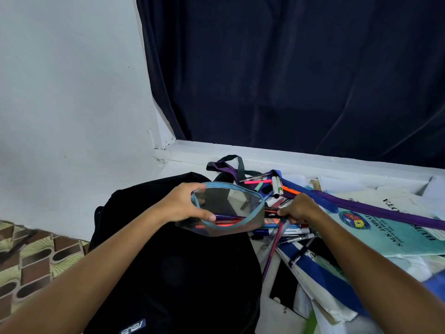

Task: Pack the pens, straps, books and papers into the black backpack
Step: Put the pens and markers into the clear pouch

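**Filling the Pencil Pouch Above the Backpack**

Holding a clear pencil pouch with a blue zipper rim over the black backpack, we grip its left edge with our left hand, thumb and fingers pinching the rim so the mouth gapes open. Several pens already lie inside it along the bottom. Our right hand is curled tight around a bundle of pens just beside the pouch's right end, their tips touching its opening.

The backpack lies flat below our arms, with a small label near its lower edge showing upside-down lettering that looks like "ASUS". More loose pens and markers lie scattered beyond the pouch. A purple strap runs across a pale green book, whose printed cover shows a round crest and partial upside-down text we cannot read fully. White papers sit behind it, near a dark curtain.
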`<state>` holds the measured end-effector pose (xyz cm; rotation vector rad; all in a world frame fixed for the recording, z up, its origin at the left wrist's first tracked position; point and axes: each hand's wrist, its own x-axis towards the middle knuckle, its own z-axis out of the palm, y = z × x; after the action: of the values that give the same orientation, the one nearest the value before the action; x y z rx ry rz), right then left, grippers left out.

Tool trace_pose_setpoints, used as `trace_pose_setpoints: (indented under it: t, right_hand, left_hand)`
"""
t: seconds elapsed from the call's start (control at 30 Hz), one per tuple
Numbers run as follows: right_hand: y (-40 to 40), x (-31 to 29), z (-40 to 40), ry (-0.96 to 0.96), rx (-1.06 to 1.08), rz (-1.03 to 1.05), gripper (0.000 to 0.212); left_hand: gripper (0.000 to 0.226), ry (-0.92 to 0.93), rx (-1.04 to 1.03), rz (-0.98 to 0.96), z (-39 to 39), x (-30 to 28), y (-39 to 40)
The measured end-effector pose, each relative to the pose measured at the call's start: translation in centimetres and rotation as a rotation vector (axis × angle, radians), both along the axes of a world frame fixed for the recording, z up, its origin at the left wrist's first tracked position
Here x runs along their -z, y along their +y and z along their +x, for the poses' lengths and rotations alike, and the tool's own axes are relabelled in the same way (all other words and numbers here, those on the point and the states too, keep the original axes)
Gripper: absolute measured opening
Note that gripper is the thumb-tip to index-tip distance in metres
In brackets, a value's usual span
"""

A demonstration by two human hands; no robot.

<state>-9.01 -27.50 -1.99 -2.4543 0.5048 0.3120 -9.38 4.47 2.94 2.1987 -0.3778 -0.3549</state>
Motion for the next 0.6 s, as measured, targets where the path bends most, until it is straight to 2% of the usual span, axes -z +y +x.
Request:
trace_pose_setpoints:
  t: [0.1,0.17,0.3,0.4,0.47,0.6]
  right_hand:
    - [0.1,-1.3,-0.3,0.048,0.008,0.124,0.041]
    - [-0.5,-2.4,-0.3,0.015,0.037,0.243,0.034]
    - [-1.8,-5.3,0.6,-0.219,0.155,0.638,0.023]
    - [-1.8,-8.8,1.1,-0.441,0.201,0.834,0.017]
    - [-1.2,-11.2,1.3,-0.571,0.172,0.929,0.019]
    - [2.0,-14.9,0.7,-0.707,-0.046,1.044,0.015]
  left_hand:
    - [0.088,0.028,-0.01,-0.002,0.0,0.1,0.1]
    - [0.097,0.041,-0.009,-0.004,0.0,0.1,0.2]
    - [0.12,0.053,-0.016,0.007,0.0,-0.2,0.2]
    - [0.102,0.065,-0.012,-0.004,0.0,-0.1,0.2]
    - [0.097,0.069,-0.01,0.005,0.0,-0.1,0.3]
    - [0.118,0.076,0.002,-0.002,0.1,-0.1,0.7]
